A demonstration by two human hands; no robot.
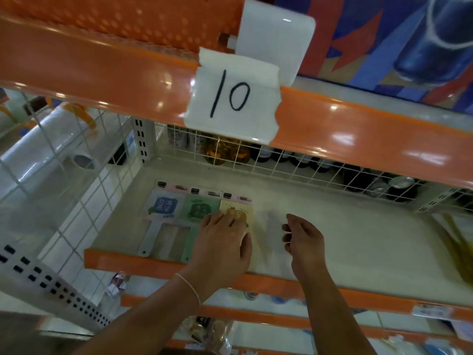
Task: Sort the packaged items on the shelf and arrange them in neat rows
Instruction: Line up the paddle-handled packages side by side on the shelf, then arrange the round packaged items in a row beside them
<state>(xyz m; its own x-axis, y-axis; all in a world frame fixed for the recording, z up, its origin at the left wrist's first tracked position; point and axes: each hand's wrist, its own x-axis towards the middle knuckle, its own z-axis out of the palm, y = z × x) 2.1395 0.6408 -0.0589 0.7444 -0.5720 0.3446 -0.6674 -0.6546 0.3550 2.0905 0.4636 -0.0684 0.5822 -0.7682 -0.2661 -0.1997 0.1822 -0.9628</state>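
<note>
Three flat packaged items lie side by side on the white shelf point(332, 242): a blue-labelled pack point(162, 206) at the left, a green one point(198, 208) in the middle and a yellow one point(239, 210) at the right. Long handles in the blue and green packs reach toward the shelf's front edge. My left hand point(222, 242) lies flat on the yellow pack, fingers straight, covering its lower part. My right hand point(303, 239) hovers just right of that pack, fingers loosely curled and holding nothing.
An orange shelf lip point(153, 262) runs along the front. A wire grid wall point(76, 201) bounds the left and another the back point(281, 165), with bottles and cans behind it. A paper tag marked 10 point(231, 98) hangs from the shelf above. Yellowish packs point(458, 242) lie far right.
</note>
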